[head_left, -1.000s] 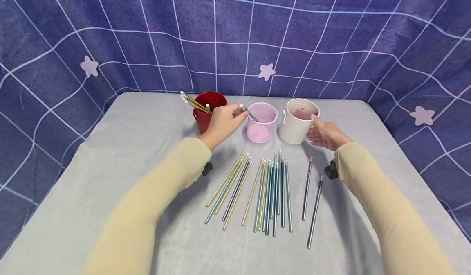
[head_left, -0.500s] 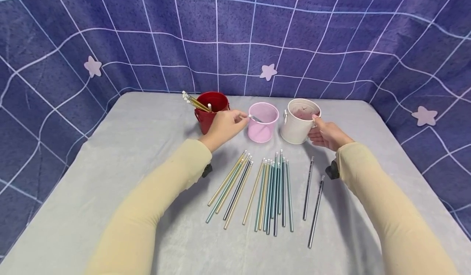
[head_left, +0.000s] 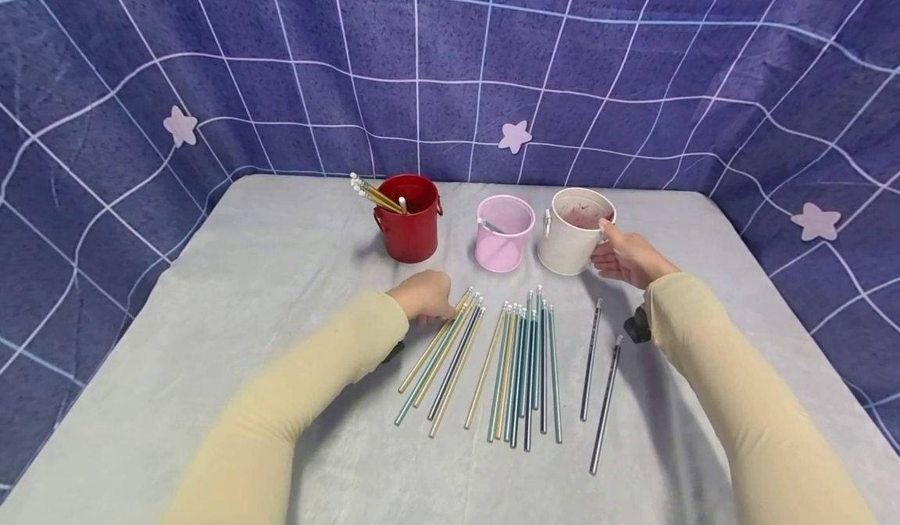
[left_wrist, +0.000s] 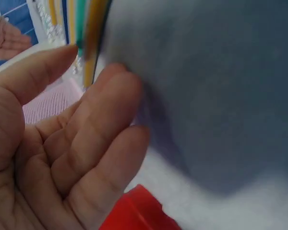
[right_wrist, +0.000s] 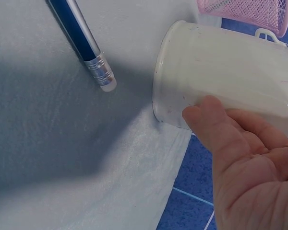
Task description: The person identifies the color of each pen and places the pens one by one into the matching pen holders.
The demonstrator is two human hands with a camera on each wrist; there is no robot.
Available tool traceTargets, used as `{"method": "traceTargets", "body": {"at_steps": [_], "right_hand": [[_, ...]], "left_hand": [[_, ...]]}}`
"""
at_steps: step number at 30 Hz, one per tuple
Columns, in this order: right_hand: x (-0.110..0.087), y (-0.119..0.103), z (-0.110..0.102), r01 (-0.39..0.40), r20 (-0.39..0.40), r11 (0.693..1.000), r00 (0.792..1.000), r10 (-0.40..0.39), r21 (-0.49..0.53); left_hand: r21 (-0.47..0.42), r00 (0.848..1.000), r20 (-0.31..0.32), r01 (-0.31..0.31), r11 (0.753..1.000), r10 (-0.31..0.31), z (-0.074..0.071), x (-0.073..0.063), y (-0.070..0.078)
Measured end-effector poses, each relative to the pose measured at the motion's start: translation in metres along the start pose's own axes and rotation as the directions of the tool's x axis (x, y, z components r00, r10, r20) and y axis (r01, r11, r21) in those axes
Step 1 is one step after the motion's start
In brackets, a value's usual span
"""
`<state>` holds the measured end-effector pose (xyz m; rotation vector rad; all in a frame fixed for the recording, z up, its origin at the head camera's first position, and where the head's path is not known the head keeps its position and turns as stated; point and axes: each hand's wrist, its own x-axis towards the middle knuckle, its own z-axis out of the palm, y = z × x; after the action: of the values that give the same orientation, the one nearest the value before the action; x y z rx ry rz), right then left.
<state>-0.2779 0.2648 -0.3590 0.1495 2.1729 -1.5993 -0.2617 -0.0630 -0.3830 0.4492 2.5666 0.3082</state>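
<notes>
My left hand [head_left: 426, 294] is at the eraser ends of the left bunch of pencils [head_left: 430, 349]. In the left wrist view its thumb and fingers are parted on either side of a yellow pencil [left_wrist: 93, 40]. My right hand [head_left: 633, 259] holds the white bucket [head_left: 568, 250], thumb over the rim and fingers against the side. A pink mesh cup [head_left: 499, 253] stands beside that bucket, with one pencil [head_left: 492, 227] leaning inside. At the left, a red bucket [head_left: 413, 236] contains several gold pencils [head_left: 380, 196], white erasers up.
A denser bunch of teal, gold and dark pencils [head_left: 520, 376] lies mid-table. Two dark pencils [head_left: 591, 361] lie apart to its right. Behind the grey-covered table [head_left: 281, 244] hangs a blue gridded curtain [head_left: 450, 56] with star shapes.
The left hand lowered a pencil into the pink cup, let go, and came back down toward the left bunch of pencils. The right hand has stayed at the white bucket.
</notes>
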Motion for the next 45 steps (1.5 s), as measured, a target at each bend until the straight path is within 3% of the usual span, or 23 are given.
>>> {"method": "traceTargets", "body": {"at_steps": [11,17,23,29,34,38,45], "right_hand": [[0.0,-0.002,0.001,-0.006,0.01,1.0,1.0,0.006,0.001],[0.001,-0.001,0.001,0.006,0.025,1.0,1.0,-0.006,0.002],[0.002,0.001,0.0,0.005,0.034,1.0,0.999,-0.005,-0.002],[0.002,0.001,0.0,0.005,0.039,1.0,0.999,-0.005,-0.009],[0.001,0.001,-0.001,0.007,0.039,1.0,0.999,-0.007,-0.008],[0.001,0.001,-0.001,0.008,0.037,1.0,0.999,-0.008,-0.007],[0.0,0.001,-0.002,0.001,0.031,1.0,1.0,0.0,-0.02]], "left_hand": [[0.021,1.0,-0.022,-0.003,1.0,0.003,0.005,-0.003,0.002],[0.02,0.997,-0.072,0.017,1.0,-0.016,0.008,-0.004,0.003],[0.033,0.989,-0.143,-0.035,0.999,0.04,0.005,-0.008,0.004],[0.012,0.985,-0.162,-0.052,0.999,0.054,-0.003,-0.013,0.004],[0.005,0.981,-0.18,-0.071,0.997,0.071,-0.013,-0.017,0.002],[-0.064,0.971,-0.223,-0.1,0.993,0.084,-0.03,-0.024,0.0],[-0.122,0.94,-0.324,-0.158,0.98,0.111,-0.068,-0.047,-0.007]]}}
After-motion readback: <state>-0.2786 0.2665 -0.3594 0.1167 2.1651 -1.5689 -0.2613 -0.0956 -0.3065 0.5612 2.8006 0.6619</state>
